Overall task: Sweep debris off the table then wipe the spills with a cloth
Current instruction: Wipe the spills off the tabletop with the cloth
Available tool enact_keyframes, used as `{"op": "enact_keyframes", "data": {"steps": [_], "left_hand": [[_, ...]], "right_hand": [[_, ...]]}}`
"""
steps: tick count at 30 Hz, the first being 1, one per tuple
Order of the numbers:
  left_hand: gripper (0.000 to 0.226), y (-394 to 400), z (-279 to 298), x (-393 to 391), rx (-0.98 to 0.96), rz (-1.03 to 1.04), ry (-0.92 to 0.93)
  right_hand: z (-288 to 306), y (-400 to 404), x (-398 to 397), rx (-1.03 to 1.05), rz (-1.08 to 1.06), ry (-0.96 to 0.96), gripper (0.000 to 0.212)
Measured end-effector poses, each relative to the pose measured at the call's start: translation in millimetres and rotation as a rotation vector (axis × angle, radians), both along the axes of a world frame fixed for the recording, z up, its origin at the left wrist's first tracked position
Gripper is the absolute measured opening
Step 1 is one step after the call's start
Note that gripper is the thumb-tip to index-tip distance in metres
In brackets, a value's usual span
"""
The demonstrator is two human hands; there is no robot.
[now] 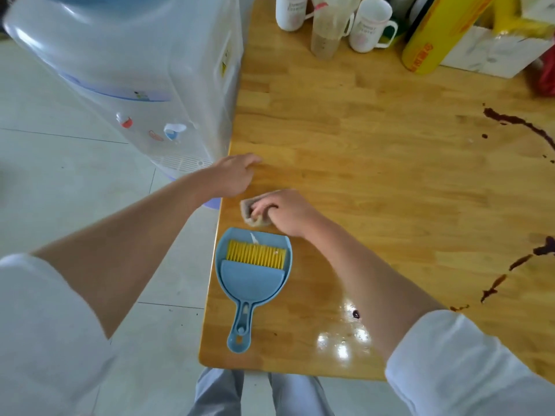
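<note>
My right hand (285, 213) grips a small grey-beige cloth (250, 217) pressed on the wooden table (360, 163) near its left edge. My left hand (234, 175) rests curled on the table edge just beyond the cloth, holding nothing. A blue dustpan (252, 283) with a yellow-bristled brush (255, 258) nested in it lies flat just below the cloth, handle toward me. Dark brown spill trails (522, 124) run along the table's right side, with more streaks (495, 283) lower down and one drop (356, 314) by my right forearm.
A water dispenser (144, 79) stands on the tiled floor against the table's left edge. At the far end stand white mugs (371, 25), a clear measuring cup (327, 28), a yellow roll (435, 34) and a white box (486, 52).
</note>
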State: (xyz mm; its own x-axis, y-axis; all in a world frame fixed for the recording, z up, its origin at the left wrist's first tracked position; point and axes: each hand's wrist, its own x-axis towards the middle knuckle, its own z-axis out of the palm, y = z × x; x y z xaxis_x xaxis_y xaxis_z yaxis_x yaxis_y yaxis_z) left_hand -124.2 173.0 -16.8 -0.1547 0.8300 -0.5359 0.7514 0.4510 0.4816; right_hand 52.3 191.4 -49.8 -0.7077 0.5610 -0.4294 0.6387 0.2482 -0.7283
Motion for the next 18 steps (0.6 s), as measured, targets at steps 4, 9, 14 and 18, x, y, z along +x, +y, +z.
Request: {"op": "enact_keyframes", "data": {"steps": [4, 9, 14, 18], "left_hand": [[0.049, -12, 0, 3, -0.023, -0.072, 0.035], [0.050, -17, 7, 7, 0.033, -0.071, 0.046], [0.063, -53, 7, 20, -0.054, 0.050, 0.200], [0.118, -78, 14, 59, -0.286, 0.077, 0.284]], "right_hand": [[6, 33, 33, 0.036, -0.516, 0.042, 0.047], [-1, -10, -25, 0.105, -0.247, 0.076, 0.038], [-2, 3, 28, 0.111, -0.300, 0.067, 0.042], [1, 7, 95, 0.211, -0.576, -0.033, 0.040]]}}
